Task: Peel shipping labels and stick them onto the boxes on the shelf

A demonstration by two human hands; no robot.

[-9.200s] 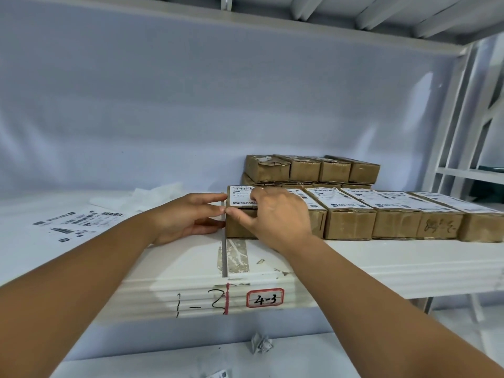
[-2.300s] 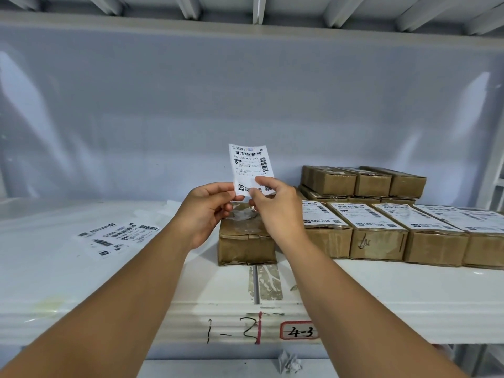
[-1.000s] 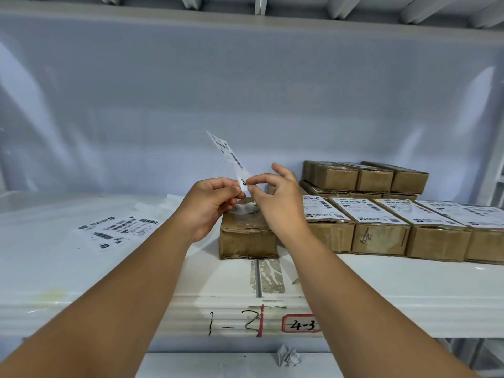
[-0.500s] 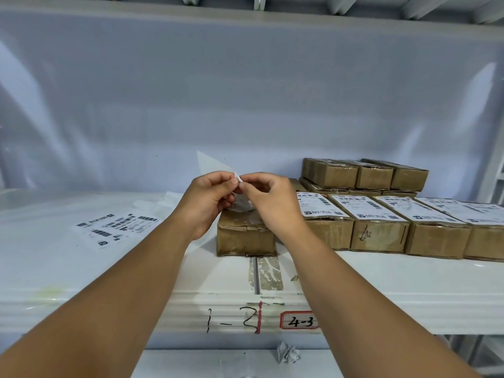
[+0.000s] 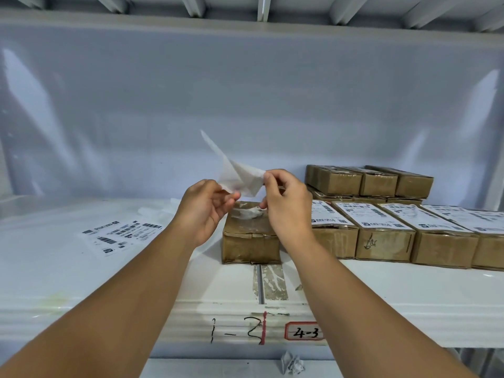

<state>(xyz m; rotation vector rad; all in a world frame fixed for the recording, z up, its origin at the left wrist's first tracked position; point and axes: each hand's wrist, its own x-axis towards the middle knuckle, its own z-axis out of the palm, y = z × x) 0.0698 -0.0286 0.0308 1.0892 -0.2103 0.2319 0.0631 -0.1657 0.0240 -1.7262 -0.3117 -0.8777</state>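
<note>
A storeroom: numbered white shelving [image 5: 409,304] holds rows of labelled cardboard boxes [image 5: 387,241].

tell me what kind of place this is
Likely a warehouse or packing room: small cardboard boxes bearing shipping labels sit in rows on a white shelf tagged 4-3, with a sheet of barcode labels lying left of them.

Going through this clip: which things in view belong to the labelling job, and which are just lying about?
Part of the job:
label, half peeled, pinched by left hand and right hand
bare box under the hands
spare labels
labelled boxes

Lying about:
crumpled paper
old tape
shelf tag
</note>
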